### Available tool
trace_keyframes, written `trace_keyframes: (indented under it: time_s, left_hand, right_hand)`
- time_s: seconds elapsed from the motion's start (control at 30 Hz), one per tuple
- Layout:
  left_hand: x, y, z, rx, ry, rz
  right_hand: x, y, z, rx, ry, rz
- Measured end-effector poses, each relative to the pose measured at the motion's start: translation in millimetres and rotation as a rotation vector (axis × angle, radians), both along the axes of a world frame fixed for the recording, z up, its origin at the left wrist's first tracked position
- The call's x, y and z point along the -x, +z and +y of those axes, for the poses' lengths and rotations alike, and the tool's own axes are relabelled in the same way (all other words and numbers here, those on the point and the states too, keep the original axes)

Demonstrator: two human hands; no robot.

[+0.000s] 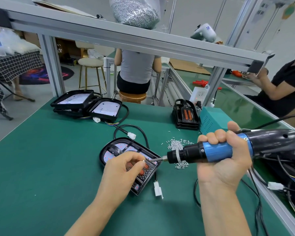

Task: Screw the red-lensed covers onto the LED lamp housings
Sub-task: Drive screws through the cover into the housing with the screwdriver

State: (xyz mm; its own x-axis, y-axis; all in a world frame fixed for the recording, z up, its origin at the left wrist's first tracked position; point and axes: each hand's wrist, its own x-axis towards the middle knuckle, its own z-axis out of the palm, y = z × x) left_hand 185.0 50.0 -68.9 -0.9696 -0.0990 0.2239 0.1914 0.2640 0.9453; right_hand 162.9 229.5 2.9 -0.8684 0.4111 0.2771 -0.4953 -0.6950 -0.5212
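Above the lamp [131,163] on the table [49,150], the left hand [124,171] pinches a screw [144,161]; the right hand [223,159] grips the screwdriver [211,151], tip at that screw.

1. the left hand [124,169] reached in from the lower edge, forearm angled up to the right, thumb and forefinger pinched together (whatever they held was too small to tell).
2. the right hand [223,157] was fisted, fingers curled over the top, thumb side nearest the camera, forearm rising almost straight from below.
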Motion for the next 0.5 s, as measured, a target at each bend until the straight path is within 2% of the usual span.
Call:
trace_keyframes:
  time_s: [0.17, 0.37, 0.5]
  left_hand:
    - [21, 6, 1, 0.39, 0.028, 0.097]
    - [46, -2, 11, 0.538, -0.051, 0.095]
    - [54, -14, 12, 0.682, -0.029, 0.115]
  right_hand:
    - [18, -4, -6, -0.151, -0.056, -0.002]
    - [38, -15, -14, -0.322, -0.113, -0.022]
    - [44, -20, -18, -0.437, -0.143, -0.024]
